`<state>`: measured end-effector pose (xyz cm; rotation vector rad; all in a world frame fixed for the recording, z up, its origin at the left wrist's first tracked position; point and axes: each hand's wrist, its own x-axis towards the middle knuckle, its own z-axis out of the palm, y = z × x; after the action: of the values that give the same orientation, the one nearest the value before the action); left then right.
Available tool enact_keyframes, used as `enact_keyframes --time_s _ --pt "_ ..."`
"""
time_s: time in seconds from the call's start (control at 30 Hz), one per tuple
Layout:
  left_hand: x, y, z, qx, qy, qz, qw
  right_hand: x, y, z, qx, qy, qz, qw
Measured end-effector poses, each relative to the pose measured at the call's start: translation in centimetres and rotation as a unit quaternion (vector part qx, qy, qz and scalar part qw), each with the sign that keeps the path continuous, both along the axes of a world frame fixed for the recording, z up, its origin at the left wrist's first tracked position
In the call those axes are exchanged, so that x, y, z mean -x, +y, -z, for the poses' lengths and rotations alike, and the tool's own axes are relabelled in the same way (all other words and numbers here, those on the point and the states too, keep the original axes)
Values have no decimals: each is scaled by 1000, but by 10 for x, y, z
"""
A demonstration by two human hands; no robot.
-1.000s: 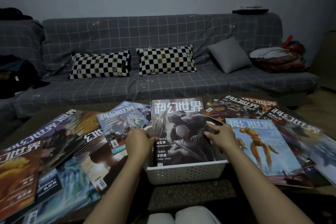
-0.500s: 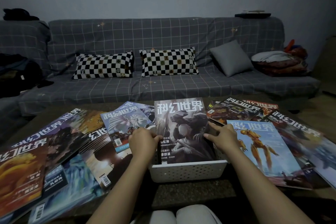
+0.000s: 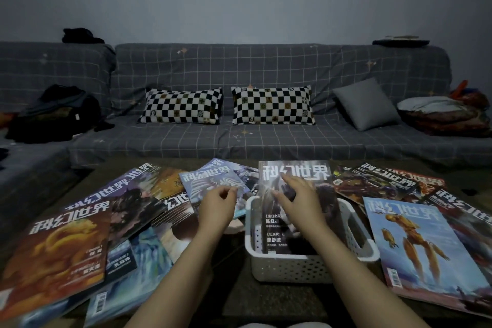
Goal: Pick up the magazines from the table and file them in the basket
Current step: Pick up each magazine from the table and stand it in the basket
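A white perforated basket (image 3: pixel 287 267) stands on the low table near its front edge. One dark grey magazine (image 3: pixel 294 176) stands in it, leaning back. My right hand (image 3: pixel 299 201) lies flat against its cover with the fingers spread. My left hand (image 3: pixel 217 204) hovers just left of the basket, fingers loosely curled, holding nothing, above a pale blue magazine (image 3: pixel 210 181). Several more magazines lie fanned out on both sides: an orange one (image 3: pixel 57 253) at the left and a blue one with a golden robot (image 3: pixel 418 250) at the right.
A grey checked sofa (image 3: pixel 239 138) runs behind the table, with two black-and-white pillows (image 3: pixel 183 106), a grey cushion (image 3: pixel 366 106), a dark bag (image 3: pixel 53 114) at the left and folded bedding (image 3: pixel 447 114) at the right.
Both hands have let go of the grey magazine's edges. My left hand has drawn away to the left; my right hand has slid onto the cover. The camera has tilted up.
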<state>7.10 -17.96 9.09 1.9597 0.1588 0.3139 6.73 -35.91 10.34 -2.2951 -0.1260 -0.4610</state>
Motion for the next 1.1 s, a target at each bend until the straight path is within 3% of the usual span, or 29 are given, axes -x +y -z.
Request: enact_keyframes --time_s 0.13,0.37,0.53,0.63,0.8,0.93,1.1 --pt "-16 20 5 -1 19 -24 1000 -27 37 -3 -13 30 -88 996" --pt "-60 59 27 -54 85 -107 989 -100 92 15 126 128 -151 972" --pt "-84 76 52 -13 123 -113 986 -146 114 28 261 284 -161 909" --pt "-96 80 61 3 126 -139 982 -163 115 35 268 352 -144 885" --pt "-105 88 68 102 135 -158 973 -176 122 44 300 368 -134 870" --pt "-105 86 74 172 152 -93 969 -177 121 43 290 338 -116 888" --pt "-92 91 78 240 110 -92 960 -173 117 47 268 336 -68 900"
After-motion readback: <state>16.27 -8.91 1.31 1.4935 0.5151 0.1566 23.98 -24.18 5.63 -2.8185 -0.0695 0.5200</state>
